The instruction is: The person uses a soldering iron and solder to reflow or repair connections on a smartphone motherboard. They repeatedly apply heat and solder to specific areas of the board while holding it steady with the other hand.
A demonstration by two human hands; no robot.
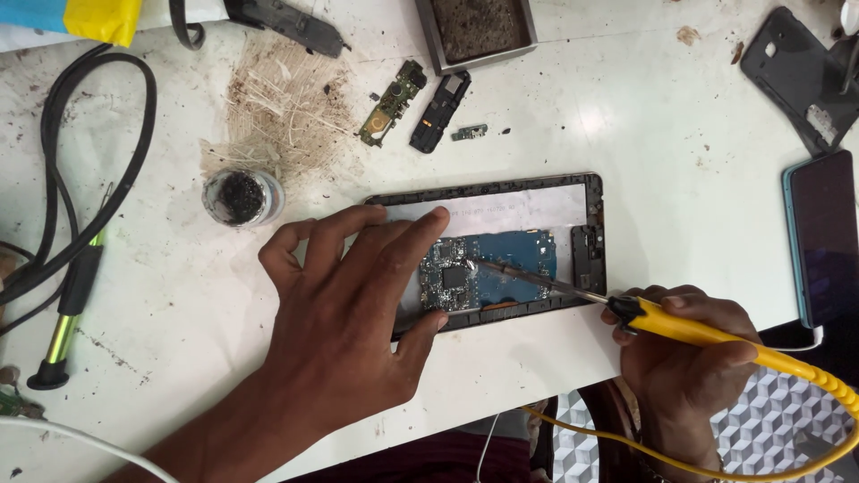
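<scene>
— Where is the opened phone?

— The opened phone [501, 255] lies flat near the front edge of the white desk [644, 152], its back off and a blue circuit board [488, 268] showing inside the dark frame.

— What is the left hand doing?

— The left hand [344, 313] rests on the phone's left part, fingers [403, 241] spread open and pressed flat, gripping nothing; the thumb touches the lower edge of the frame.

— And the right?

— The right hand [689, 344], at the desk's edge, has its fingers closed around the yellow soldering iron [707, 333]. The iron's metal tip reaches left onto the circuit board, beside a dark square chip.

— What else is about?

— A small jar [242, 199] of dark matter stands left of the phone. Loose small boards [394, 101] lie above it, near a metal tray [479, 31]. A second phone [823, 237] lies at the right, black cables [72, 179] at the left.
</scene>
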